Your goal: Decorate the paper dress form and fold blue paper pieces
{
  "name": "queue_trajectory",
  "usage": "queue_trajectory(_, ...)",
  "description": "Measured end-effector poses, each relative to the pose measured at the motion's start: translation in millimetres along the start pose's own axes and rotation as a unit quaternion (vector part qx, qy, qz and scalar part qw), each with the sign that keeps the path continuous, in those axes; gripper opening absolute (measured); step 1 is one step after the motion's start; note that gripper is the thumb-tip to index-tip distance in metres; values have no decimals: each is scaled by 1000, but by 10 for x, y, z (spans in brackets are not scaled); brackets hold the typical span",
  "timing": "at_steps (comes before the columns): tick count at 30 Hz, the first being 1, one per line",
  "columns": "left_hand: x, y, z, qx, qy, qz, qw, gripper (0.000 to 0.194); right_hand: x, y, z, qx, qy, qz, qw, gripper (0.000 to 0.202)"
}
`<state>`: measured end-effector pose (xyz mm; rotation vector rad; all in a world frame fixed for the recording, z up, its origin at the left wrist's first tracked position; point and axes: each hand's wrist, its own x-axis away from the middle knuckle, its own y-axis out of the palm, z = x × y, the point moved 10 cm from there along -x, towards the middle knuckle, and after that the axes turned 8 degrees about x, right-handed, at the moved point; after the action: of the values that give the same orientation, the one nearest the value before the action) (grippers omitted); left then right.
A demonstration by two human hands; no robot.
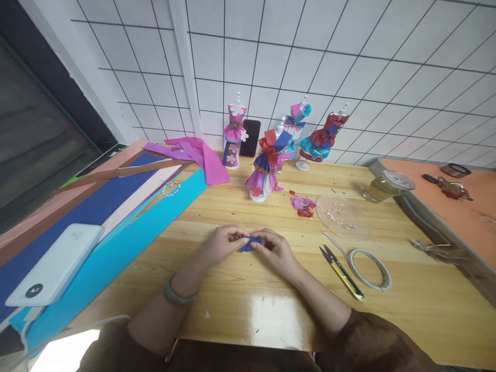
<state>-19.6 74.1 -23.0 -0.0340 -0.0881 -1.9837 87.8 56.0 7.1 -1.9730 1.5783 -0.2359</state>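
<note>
A small piece of dark blue paper (pixel 251 245) is pinched between both hands, above the middle of the wooden table (pixel 217 310). My left hand (pixel 225 245) grips its left side with thumb and fingertips, and a bangle circles that wrist. On the right side, my right hand (pixel 276 250) has its thumb and fingers closed on the same paper. Yellow and black thread snips (pixel 343 274) lie to the right of my right hand, beside a roll of white tape (pixel 370 269). Behind the hands stands a small dress form (pixel 265 165) in pink, red and blue paper.
Several other dressed forms (pixel 235 129) and a phone (pixel 250 138) stand by the tiled wall. Coloured paper strips (pixel 155 206) and a white power bank (pixel 56 264) cover the left. Rightward are paper scraps (pixel 304 204), a bead dish (pixel 337 232) and a lidded cup (pixel 387 186).
</note>
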Motion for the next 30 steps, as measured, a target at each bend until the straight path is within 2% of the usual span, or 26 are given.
queue_trajectory(10,11,-16,4,-28,8,0,1000,25,3,32,53,-29,20,-17,999,18)
queue_trajectory(15,-9,-47,14,-18,20,12,1000,23,11,-1,185,-104,79,9,991,23)
queue_trajectory(18,-13,-29,-8,12,0,4,1000,23,12,9,223,-151,102,7,983,25)
queue_trajectory(30,-12,-45,-19,45,-10,4,999,21,8,5,223,-212,110,-5,971,21)
